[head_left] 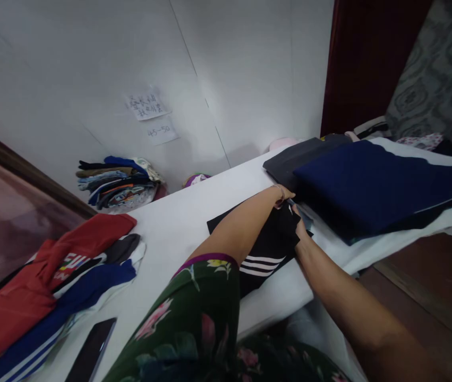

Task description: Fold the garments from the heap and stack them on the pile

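Observation:
A black garment with three white stripes [269, 233] lies partly folded on the white table in front of me. My left hand [285, 193], with a bracelet at the wrist, reaches over it and grips its far right end. At the garment's right edge, my right hand [299, 227] closes on the cloth close beside the left. My fingers are small and partly hidden by the fabric. A bit of grey-blue cloth [307, 222] shows just past the right hand. Right beyond both hands sits a dark navy cloth pile [369, 185].
The white table [173, 233] runs along the wall. At left lie a red garment [30, 289], a blue striped garment [86, 294] and a phone [92, 350]. A stack of folded clothes [118, 183] stands by the wall under paper notes [148, 106]. Dark grey cloth [289, 159] borders the navy pile.

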Demonstrator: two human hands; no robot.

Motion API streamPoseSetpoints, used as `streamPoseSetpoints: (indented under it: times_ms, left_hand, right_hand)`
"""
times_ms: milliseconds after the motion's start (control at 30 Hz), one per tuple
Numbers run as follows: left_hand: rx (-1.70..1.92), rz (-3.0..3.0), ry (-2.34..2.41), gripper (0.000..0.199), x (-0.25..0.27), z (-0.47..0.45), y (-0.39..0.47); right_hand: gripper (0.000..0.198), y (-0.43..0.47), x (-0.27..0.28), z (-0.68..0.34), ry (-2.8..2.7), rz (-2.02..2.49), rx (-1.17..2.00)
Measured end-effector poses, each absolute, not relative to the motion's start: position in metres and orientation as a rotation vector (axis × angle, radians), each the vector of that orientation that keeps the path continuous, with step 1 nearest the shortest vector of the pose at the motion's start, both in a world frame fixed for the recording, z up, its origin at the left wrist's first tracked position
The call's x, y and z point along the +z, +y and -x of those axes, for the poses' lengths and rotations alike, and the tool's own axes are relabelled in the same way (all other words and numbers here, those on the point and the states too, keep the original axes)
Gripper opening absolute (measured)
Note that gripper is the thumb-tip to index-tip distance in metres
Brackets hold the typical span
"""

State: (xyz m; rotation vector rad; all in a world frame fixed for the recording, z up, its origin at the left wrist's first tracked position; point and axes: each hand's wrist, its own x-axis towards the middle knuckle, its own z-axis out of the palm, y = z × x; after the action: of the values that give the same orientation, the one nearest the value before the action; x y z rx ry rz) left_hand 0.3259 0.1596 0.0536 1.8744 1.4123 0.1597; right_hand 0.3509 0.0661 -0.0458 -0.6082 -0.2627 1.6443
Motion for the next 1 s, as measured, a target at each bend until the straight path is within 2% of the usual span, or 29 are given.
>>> streamPoseSetpoints:
  times_ms: [100, 167, 300, 400, 533, 633, 767, 867, 1000]
  left_hand:
    - [0.181, -1.72, 1.441, 0.048, 0.049, -0.296, 0.16]
    - [0.325, -1.73, 1.446, 0.047, 0.048, -0.261, 0.152]
    - [0.528, -2.295, 1.501, 0.046, 0.03, -0.187, 0.1]
    - [0.389, -2.6, 1.36, 0.058, 0.003, -0.17, 0.052]
    - [0.257, -2.713, 1.313, 0.069, -0.031, -0.194, 0.025]
    - [0.161, -2.718, 1.335, 0.069, -0.046, -0.21, 0.028]
    - [0.108, -2.686, 1.347, 0.069, -0.052, -0.213, 0.032]
    - [0.082, -2.652, 1.322, 0.067, -0.045, -0.213, 0.029]
    - [0.064, -2.654, 1.232, 0.055, -0.028, -0.206, 0.027]
  right_hand:
    - [0.042, 0.069, -0.052, -0.354, -0.234, 0.6, 1.63]
    - [0.042, 0.068, -0.053, -0.355, -0.22, 0.589, 1.627]
    - [0.041, 0.066, -0.046, -0.359, -0.239, 0.593, 1.647]
    - [0.046, 0.068, -0.039, -0.368, -0.316, 0.657, 1.68]
    - [0.047, 0.073, -0.034, -0.394, -0.45, 0.872, 1.626]
    - [0.044, 0.068, -0.031, -0.417, -0.59, 1.151, 1.419]
    - [0.055, 0.041, -0.006, -0.412, -1.176, 1.467, 0.797]
    - [0.059, 0.017, 0.024, -0.372, -1.682, 1.355, 0.447]
    - [0.063, 0.013, 0.042, -0.315, -2.071, 1.124, 0.392]
